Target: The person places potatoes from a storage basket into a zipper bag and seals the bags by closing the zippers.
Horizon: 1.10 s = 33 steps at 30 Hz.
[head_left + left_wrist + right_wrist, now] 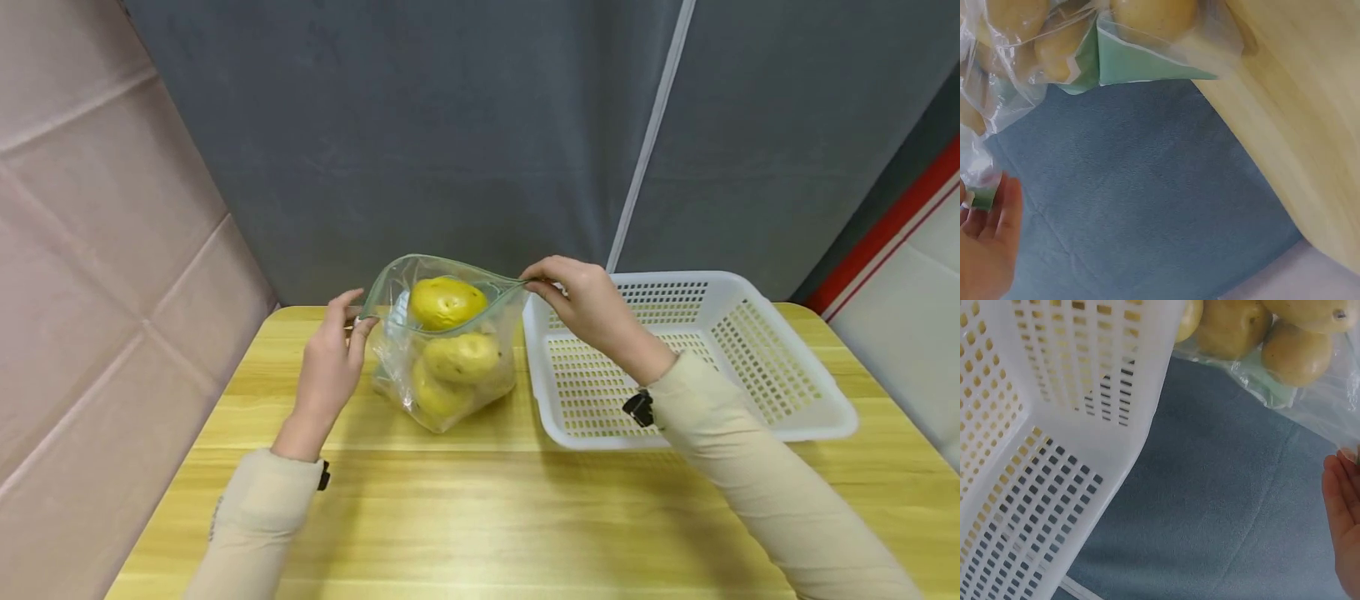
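A clear zip bag with a green strip along its mouth stands on the table, several yellow potatoes piled inside it. At the bag's left corner, my left hand pinches the rim between thumb and fingers. My right hand grips the opposite corner, so the mouth is spread apart between the two. In the left wrist view, the left hand holds a green-edged bit of the bag. The right wrist view has the right hand at the plastic's edge, its grip partly cut off by the frame.
A white perforated plastic basket sits to the right of the bag, under my right forearm. The wooden table ends at a grey curtain behind. A pale padded wall borders the left side.
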Tool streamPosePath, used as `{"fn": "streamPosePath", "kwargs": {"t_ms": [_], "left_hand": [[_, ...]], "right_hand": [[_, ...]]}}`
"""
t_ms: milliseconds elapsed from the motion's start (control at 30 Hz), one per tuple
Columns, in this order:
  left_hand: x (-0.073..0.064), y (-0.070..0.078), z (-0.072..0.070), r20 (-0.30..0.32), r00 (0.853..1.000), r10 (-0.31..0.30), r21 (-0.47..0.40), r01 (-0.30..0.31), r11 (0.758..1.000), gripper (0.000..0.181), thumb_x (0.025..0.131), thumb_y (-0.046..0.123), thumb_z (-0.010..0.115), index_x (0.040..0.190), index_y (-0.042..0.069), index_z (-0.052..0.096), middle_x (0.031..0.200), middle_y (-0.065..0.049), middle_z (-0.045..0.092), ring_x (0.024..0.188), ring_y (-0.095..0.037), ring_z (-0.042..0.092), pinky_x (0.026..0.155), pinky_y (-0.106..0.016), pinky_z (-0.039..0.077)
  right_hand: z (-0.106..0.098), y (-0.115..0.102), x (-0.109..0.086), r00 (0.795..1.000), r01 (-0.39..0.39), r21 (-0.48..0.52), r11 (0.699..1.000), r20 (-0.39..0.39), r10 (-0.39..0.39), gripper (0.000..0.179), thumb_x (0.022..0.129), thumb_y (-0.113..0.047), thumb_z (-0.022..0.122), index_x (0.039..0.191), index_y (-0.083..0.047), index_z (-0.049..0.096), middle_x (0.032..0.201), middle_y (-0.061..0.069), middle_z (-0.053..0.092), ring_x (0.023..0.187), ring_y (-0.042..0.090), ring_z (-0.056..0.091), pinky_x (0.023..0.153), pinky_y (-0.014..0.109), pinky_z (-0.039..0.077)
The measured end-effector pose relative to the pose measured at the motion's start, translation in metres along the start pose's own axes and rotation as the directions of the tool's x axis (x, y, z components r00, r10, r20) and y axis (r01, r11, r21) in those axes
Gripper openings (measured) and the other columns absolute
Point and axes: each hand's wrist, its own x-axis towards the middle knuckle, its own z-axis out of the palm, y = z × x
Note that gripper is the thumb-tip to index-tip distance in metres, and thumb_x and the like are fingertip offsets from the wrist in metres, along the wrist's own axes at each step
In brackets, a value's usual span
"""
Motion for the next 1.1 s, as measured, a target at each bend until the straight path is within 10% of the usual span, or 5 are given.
{"fn": "streamPosePath", "kwargs": {"t_ms": [167,333,533,900,1100], "left_hand": [[0.0,-0.005,0.002,0.058,0.991,-0.118,-0.063,0.121,0.991,0.021,0.095,0.013,0.056,0.105,-0.004,0.061,0.094,-0.022,0.068,0.09,-0.038,0.067,0.076,-0.051,0.056],[0.003,-0.007,-0.002,-0.01,0.987,-0.16,-0.136,0.157,0.978,0.021,0.093,0.012,0.06,0.107,-0.004,0.061,0.097,-0.022,0.067,0.089,-0.036,0.066,0.078,-0.034,0.056],[0.004,-0.009,-0.005,-0.131,0.984,-0.123,-0.142,0.104,0.984,0.021,0.091,0.009,0.061,0.105,-0.006,0.061,0.094,-0.021,0.065,0.082,-0.024,0.061,0.073,0.0,0.036],[0.012,0.0,-0.021,-0.361,0.93,-0.065,-0.165,0.005,0.986,0.032,0.091,0.022,0.057,0.099,-0.008,0.061,0.098,-0.023,0.063,0.088,0.019,0.043,0.079,-0.002,0.038],[0.021,0.009,-0.032,-0.433,0.9,-0.055,-0.208,-0.041,0.977,0.043,0.089,0.031,0.055,0.095,-0.012,0.059,0.082,0.015,0.054,0.078,0.018,0.044,0.075,-0.004,0.039]], "right_hand": [[0.001,0.0,0.0,0.994,-0.105,0.089,0.99,0.027,0.103,0.013,0.087,-0.005,0.065,0.098,-0.002,0.071,0.096,0.012,0.073,0.085,0.022,0.069,0.074,0.034,0.056],[0.001,-0.002,0.001,0.985,-0.174,0.158,0.972,0.035,0.171,0.012,0.088,-0.004,0.063,0.098,-0.001,0.069,0.097,0.013,0.072,0.087,0.022,0.069,0.075,0.034,0.055],[0.001,-0.005,0.001,0.975,-0.217,0.183,0.959,0.081,0.205,0.013,0.091,-0.005,0.06,0.101,-0.003,0.068,0.103,0.012,0.071,0.095,0.024,0.068,0.079,0.036,0.055],[0.0,-0.013,-0.001,0.994,-0.113,0.184,0.976,0.01,0.113,0.008,0.092,-0.004,0.057,0.097,0.0,0.062,0.09,0.012,0.069,0.072,0.015,0.056,0.066,0.022,0.045],[-0.006,-0.019,0.0,0.992,-0.087,0.207,0.975,-0.068,0.103,0.008,0.091,-0.001,0.057,0.096,0.002,0.063,0.084,0.013,0.07,0.077,0.022,0.067,0.067,0.021,0.051]]}}
